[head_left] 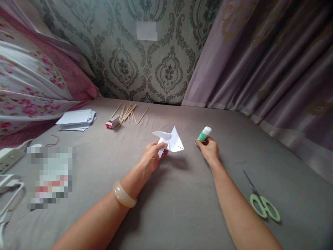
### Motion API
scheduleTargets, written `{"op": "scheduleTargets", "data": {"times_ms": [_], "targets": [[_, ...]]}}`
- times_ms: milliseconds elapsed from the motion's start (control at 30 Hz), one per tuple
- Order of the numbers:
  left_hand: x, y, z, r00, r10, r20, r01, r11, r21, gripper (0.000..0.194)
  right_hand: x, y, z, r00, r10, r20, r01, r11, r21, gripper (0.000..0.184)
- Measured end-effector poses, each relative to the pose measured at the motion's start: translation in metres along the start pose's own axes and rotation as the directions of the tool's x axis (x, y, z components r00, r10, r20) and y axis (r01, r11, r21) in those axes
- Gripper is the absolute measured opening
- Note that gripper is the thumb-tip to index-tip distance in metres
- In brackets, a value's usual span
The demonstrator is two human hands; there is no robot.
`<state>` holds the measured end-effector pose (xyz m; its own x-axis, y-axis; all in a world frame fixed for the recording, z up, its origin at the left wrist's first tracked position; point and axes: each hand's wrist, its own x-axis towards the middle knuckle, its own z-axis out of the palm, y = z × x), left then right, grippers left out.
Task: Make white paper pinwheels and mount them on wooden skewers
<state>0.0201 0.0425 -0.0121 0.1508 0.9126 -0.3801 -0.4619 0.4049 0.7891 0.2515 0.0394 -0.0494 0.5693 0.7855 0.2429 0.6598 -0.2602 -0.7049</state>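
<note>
My left hand (154, 152) pinches a white paper pinwheel (176, 141) above the grey cloth, thumb on its middle and fingers beneath. The pinwheel's pointed blades spread out to both sides. Over to the right, my right hand (210, 150) has its fingers closed round a green glue stick (203, 134) with a white top. The glue stick leans up and to the right, its lower end hidden partly by my fingers. Scissors (262, 205) with pale green handles lie to the right of my right forearm.
Toward the wall, several thin wooden sticks (127, 113) lie by a small red and white box (112, 122). A stack of white paper (76, 119) sits at the left. Nearer are a red string (53, 140), a white power strip (13, 158) and a blurred-out item (53, 177).
</note>
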Motion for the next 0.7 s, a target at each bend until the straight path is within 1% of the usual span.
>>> {"op": "scheduleTargets", "data": {"times_ms": [133,200,300,400,433,467,500,533,567,633,700], "targets": [[0.0,0.001,0.0,1.0,0.004,-0.03,-0.004,1.0,0.004,0.02,0.0,-0.002,0.003,0.999,0.005,0.04,-0.004,1.0,-0.026,0.017],[0.0,0.002,0.0,1.0,0.004,-0.026,-0.004,1.0,0.009,0.02,-0.002,-0.003,-0.001,0.999,0.011,0.044,-0.009,0.999,-0.042,0.016],[0.0,0.001,-0.001,1.0,0.011,-0.011,-0.011,1.0,0.009,0.02,-0.011,-0.009,-0.015,1.0,0.01,0.028,-0.008,0.998,-0.07,0.017],[-0.002,0.0,-0.001,1.0,0.026,-0.007,-0.026,1.0,0.017,0.02,-0.026,-0.026,-0.031,0.998,-0.022,0.059,0.026,0.998,-0.066,0.008],[-0.003,-0.001,0.0,0.999,0.033,0.0,-0.033,0.999,0.023,0.02,-0.031,-0.035,-0.035,0.995,-0.04,0.092,0.043,0.999,-0.026,0.011],[-0.003,-0.002,0.001,0.999,0.04,0.011,-0.04,0.999,0.03,0.02,-0.037,-0.044,-0.037,0.99,-0.049,0.131,0.035,0.994,0.107,0.017],[-0.004,-0.003,0.002,0.999,0.048,0.025,-0.049,0.998,0.039,0.02,-0.042,-0.053,-0.037,0.985,-0.042,0.169,-0.008,0.959,0.284,0.024],[-0.005,-0.004,0.003,0.997,0.06,0.04,-0.062,0.997,0.049,0.02,-0.047,-0.062,-0.036,0.974,-0.031,0.227,-0.074,0.894,0.443,0.031],[-0.006,-0.006,0.004,0.996,0.071,0.054,-0.075,0.995,0.063,0.02,-0.051,-0.07,-0.034,0.96,-0.015,0.279,-0.149,0.819,0.555,0.036],[-0.008,-0.01,0.005,0.992,0.093,0.091,-0.102,0.99,0.096,0.02,-0.058,-0.08,-0.028,0.929,0.01,0.371,-0.274,0.694,0.666,0.044],[-0.011,-0.014,0.006,0.986,0.102,0.132,-0.118,0.985,0.124,0.02,-0.064,-0.085,-0.021,0.906,0.011,0.423,-0.331,0.641,0.692,0.05]]}}
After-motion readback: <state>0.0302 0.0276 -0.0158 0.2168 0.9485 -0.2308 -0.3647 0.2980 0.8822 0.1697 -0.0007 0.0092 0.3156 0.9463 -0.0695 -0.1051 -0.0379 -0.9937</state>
